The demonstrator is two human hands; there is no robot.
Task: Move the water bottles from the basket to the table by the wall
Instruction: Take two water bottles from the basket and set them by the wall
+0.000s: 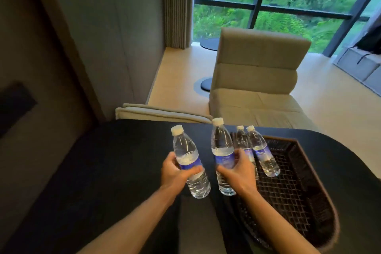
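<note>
- Hands are both reaching forward over the table point(103, 171).
- My left hand point(175, 171) is gripping one bottle point(188, 161) upright.
- My right hand point(240, 168) is clasping another bottle point(222, 150).
- Two bottles point(260, 150) are standing in the basket point(299, 192).

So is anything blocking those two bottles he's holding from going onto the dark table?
Nothing visible. The left hand and right hand each hold a bottle above the black table, whose surface left of the basket looks bare.
</note>
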